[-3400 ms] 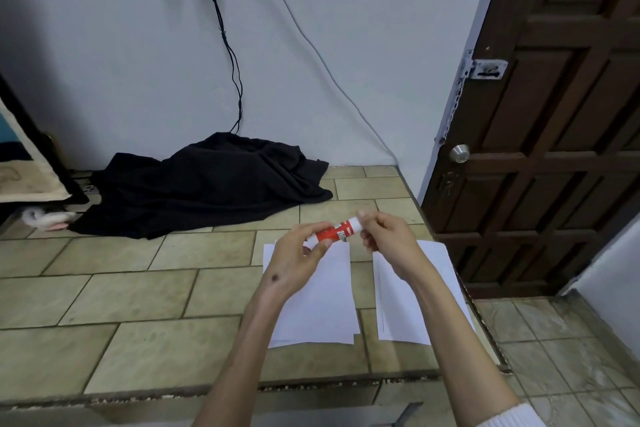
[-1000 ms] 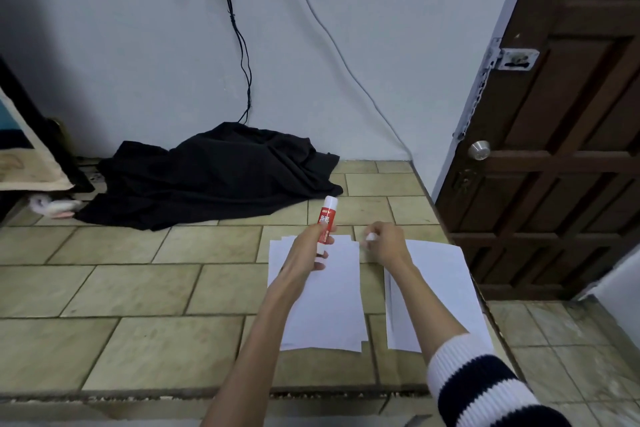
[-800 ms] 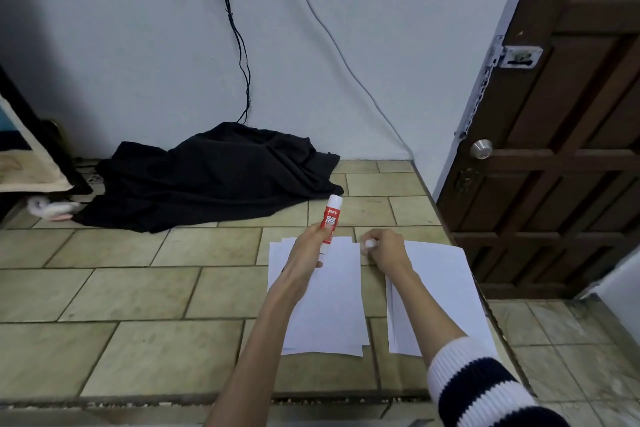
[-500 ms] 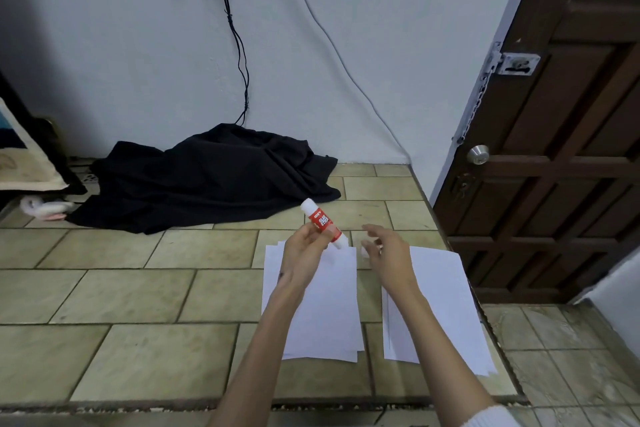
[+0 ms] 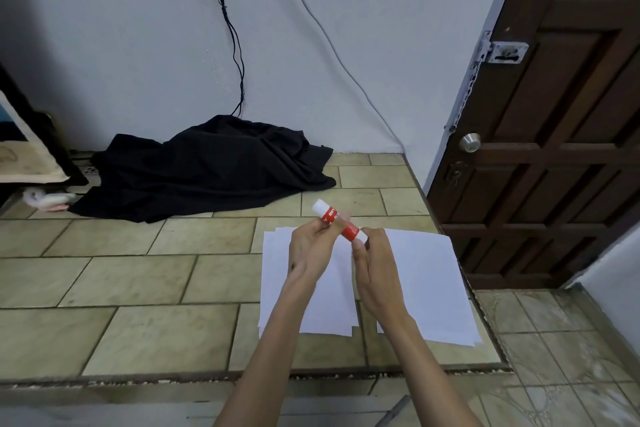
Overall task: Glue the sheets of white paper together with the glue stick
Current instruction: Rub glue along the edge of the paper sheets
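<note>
Both hands are raised just above two stacks of white paper that lie on a tiled ledge (image 5: 194,274). The left hand (image 5: 311,250) curls its fingers and thumb round the middle of the glue stick (image 5: 337,224), a red tube with white ends. The stick lies tilted, its far end pointing up and to the left, its near end down and to the right. The right hand (image 5: 375,267) meets that lower white end with its thumb and fingertips; they seem to pinch it, though the exact grip is hard to make out.

The left stack of paper (image 5: 277,274) lies under the left hand, its sheets slightly fanned so that several edges show along the near and left sides. The right stack of paper (image 5: 429,281) lies just beside it, with a narrow strip of tile between the two, and it reaches close to the right edge of the ledge.

Farther back on the ledge, to the left, a black cloth (image 5: 207,170) lies crumpled against the pale wall (image 5: 138,45). Black cables (image 5: 232,28) hang down the wall to the cloth. On the right stands a dark wooden door (image 5: 554,149) with a round metal knob (image 5: 470,142) and a latch (image 5: 505,52) above it. A lower tiled floor (image 5: 554,357) shows at the near right.
</note>
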